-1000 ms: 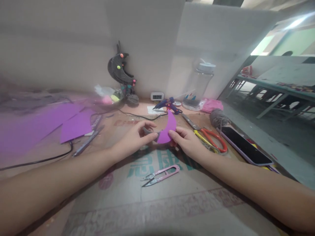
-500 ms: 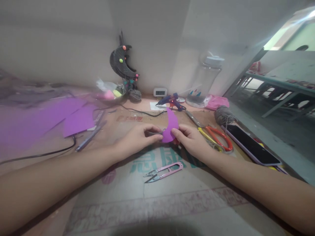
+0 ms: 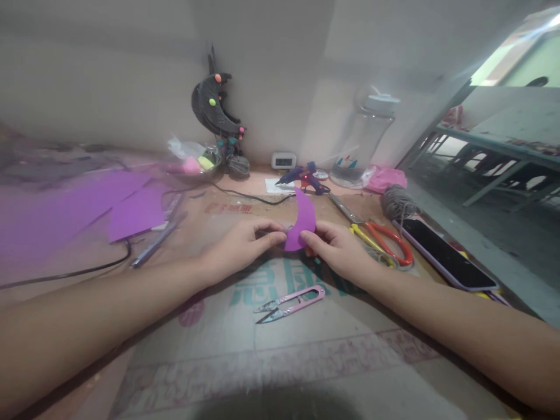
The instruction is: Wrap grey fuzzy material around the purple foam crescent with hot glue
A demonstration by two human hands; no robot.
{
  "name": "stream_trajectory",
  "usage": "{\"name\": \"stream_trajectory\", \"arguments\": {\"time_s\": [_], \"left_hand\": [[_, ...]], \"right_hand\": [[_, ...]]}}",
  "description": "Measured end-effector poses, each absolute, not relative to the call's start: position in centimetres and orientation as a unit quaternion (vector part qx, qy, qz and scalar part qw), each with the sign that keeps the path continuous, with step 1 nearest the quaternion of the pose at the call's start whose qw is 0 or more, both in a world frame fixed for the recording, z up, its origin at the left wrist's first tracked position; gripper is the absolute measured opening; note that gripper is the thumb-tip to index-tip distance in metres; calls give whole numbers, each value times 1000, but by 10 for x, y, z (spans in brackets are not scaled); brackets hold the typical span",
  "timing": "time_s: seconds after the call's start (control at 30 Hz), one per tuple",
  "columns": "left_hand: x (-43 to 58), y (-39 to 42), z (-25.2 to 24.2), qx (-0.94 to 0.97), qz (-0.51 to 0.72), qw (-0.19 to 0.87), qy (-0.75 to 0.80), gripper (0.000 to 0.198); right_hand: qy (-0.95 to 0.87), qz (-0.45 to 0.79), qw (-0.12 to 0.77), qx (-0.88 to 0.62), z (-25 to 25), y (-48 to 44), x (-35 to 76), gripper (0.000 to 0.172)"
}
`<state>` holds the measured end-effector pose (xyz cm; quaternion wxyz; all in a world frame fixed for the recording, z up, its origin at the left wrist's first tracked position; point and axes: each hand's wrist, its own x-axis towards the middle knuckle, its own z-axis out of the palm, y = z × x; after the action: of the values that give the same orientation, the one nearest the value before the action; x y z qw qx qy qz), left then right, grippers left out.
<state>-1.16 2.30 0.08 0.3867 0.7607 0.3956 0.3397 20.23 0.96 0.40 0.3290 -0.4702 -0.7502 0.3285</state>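
A purple foam crescent stands upright between both hands over the cardboard-covered table. My right hand pinches its lower end from the right. My left hand is closed in a pinch at the crescent's left edge, fingertips touching it; a thin grey strand seems to sit under those fingers, too small to name surely. Pink thread snips lie just in front of the hands.
A blue glue gun with its cord, orange-and-yellow scissors, a ball of grey yarn, a phone, a clear jar, purple foam sheets, a bowl of pompoms and a dark crescent ornament ring the work spot.
My left fingers have closed in against the crescent's edge, and the grey piece seen earlier is now mostly hidden. Both hands stay in roughly the same spot.
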Motion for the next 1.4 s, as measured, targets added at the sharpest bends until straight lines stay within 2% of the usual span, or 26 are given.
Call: {"name": "stream_trajectory", "arguments": {"time_s": [0.17,0.37,0.57,0.67,0.9,1.07,1.17,1.27,1.33,1.4], "left_hand": [[-11,22,3,752,353,394,393,32],[-9,18,7,782,337,329,409,18],[-10,19,7,777,339,334,412,22],[-10,20,6,760,354,364,404,25],[-9,23,5,677,419,421,434,31],[-10,25,3,708,404,418,402,25],[-10,22,6,711,406,401,411,25],[-10,21,10,710,409,382,427,25],[-10,21,9,718,408,377,418,24],[-10,23,6,725,405,388,399,24]], "right_hand": [[-757,307,325,-476,5,9,202,26],[-765,302,322,-469,6,7,201,26],[-777,277,317,-468,6,7,202,27],[-760,307,327,-470,5,7,202,23],[-668,426,424,-439,6,8,197,18],[-690,432,388,-433,5,5,197,14],[-730,375,360,-444,1,7,199,19],[-771,292,396,-404,-4,10,201,35],[-761,309,423,-382,-5,10,201,40],[-719,378,431,-393,-3,10,200,40]]}}
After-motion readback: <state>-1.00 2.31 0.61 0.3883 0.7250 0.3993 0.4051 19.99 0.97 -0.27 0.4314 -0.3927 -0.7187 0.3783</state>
